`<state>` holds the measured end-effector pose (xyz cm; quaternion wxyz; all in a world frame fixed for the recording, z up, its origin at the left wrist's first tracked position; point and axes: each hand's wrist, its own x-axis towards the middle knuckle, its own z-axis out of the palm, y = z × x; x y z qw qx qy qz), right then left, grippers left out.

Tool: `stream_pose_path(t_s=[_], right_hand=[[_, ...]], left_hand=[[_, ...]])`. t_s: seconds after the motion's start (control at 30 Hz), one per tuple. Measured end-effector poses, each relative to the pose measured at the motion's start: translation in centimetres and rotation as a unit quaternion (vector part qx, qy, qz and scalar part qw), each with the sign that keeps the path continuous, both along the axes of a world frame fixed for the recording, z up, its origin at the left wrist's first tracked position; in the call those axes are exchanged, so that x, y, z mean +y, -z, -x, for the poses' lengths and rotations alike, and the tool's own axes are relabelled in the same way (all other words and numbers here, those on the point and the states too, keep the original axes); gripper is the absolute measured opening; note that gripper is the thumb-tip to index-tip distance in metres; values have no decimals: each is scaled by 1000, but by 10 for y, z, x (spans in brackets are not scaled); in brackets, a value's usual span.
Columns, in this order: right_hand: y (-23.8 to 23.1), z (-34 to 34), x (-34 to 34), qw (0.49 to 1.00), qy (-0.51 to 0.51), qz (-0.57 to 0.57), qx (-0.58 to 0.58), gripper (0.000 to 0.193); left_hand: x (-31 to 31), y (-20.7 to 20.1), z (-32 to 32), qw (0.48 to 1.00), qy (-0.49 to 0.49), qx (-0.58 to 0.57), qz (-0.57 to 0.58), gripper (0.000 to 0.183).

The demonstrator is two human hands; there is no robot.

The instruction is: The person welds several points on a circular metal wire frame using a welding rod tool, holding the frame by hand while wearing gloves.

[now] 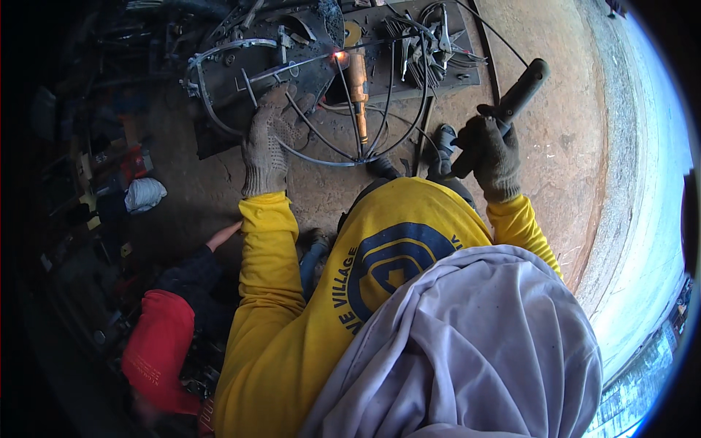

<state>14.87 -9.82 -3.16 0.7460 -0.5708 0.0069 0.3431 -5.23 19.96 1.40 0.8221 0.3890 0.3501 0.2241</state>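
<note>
My left hand (274, 135), in a knitted work glove, holds the side of a frame of bent metal rods (318, 159) with curved ribs and a hoop. A spot on a rod of this frame glows red-orange (339, 56). Raised off to the right, my gloved right hand (493, 157) is closed round the lower end of a dark, tube-handled welding electrode holder (524, 89). A thin dark line runs from its top toward the far edge; I cannot tell whether it is rod or cable.
An orange angle grinder (358, 87) lies on the dark worktable (460, 77), beside a pile of thin metal rods (416, 55) and locking pliers (444, 36). A curved metal band (208, 102) is at left. My shoes (442, 139) show below. Someone in red (161, 350) is at lower left.
</note>
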Motion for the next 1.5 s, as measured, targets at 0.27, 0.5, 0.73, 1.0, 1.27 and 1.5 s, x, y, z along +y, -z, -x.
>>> stream_pose_path(t_s=[0.27,0.5,0.73,1.0,1.27,1.5], right_hand=[[-21,9,60,978,27,-174,109,36],[-39,22,76,996,-29,-52,64,29],[-33,32,82,998,7,-31,53,24],[-52,40,90,998,-1,-36,60,23],[-67,55,100,994,38,-63,81,29],[-56,51,94,994,12,-81,79,32]], left_hand=[[-14,-7,-22,1000,-1,23,7,54],[-10,3,-15,1000,-11,22,19,59],[-38,35,17,998,-41,23,-39,67],[-112,71,68,992,127,-4,-6,67],[-135,65,1,904,246,-40,-346,69],[-136,58,-13,979,181,0,-90,58]])
